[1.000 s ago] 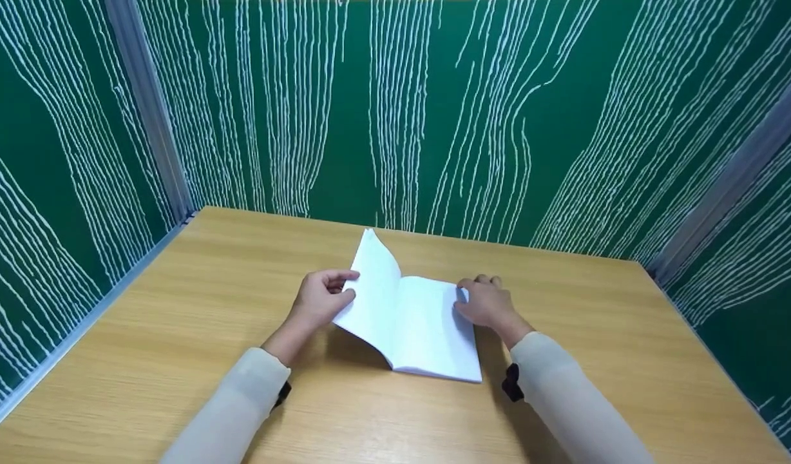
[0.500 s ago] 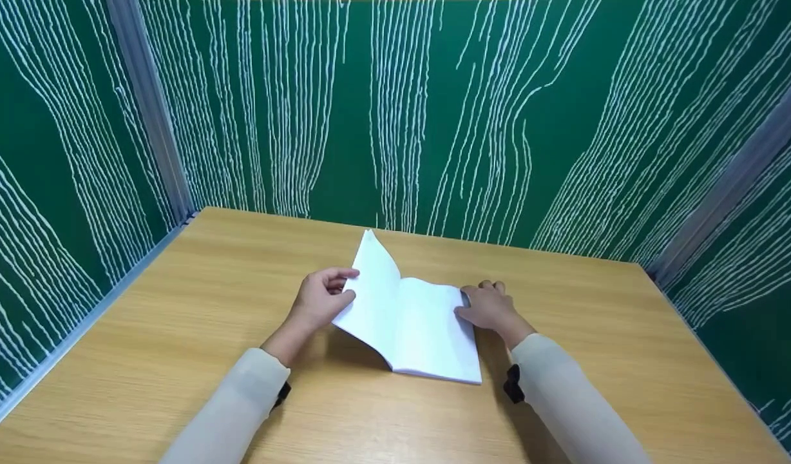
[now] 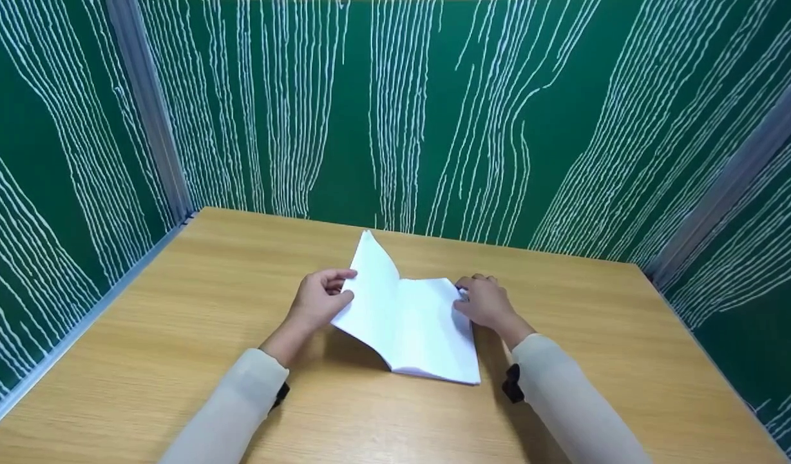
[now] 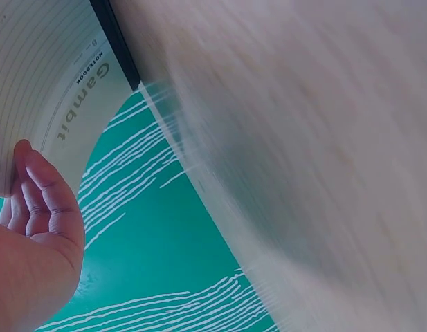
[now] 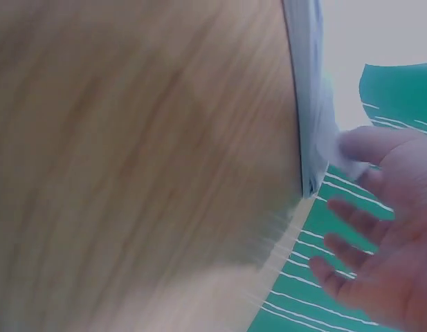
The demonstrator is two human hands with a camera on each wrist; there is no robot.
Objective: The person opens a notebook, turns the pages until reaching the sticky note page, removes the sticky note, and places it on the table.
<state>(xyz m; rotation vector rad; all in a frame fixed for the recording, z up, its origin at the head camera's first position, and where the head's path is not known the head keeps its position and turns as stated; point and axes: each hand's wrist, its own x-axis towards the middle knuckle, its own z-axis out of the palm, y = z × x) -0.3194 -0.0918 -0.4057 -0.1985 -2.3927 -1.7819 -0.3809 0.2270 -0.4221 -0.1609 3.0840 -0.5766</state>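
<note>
A notebook [image 3: 428,328] with white pages lies open on the table in the head view. Its left part stands raised and curved, and my left hand [image 3: 318,298] grips the outer edge between thumb and fingers. In the left wrist view, the cover [image 4: 73,114] with "Gambit NOTEBOOK" lettering shows beside ruled paper, with the fingers of my left hand [image 4: 43,200] at the edge. At the upper right corner of the right-hand pages, my right hand [image 3: 486,303] pinches a page corner. In the right wrist view, thumb and index finger of my right hand [image 5: 400,207] meet at that corner, the other fingers spread.
The wooden table [image 3: 176,309] extends all around the notebook. Green walls [image 3: 344,129] with wavy white lines rise along its back and sides. A dark band [image 3: 513,385] sits at the right wrist under the light sleeve.
The right hand's fingers shift slightly right along the page corner, then back left, and the upper right page corner now bends up. The left hand stays put with the raised part.
</note>
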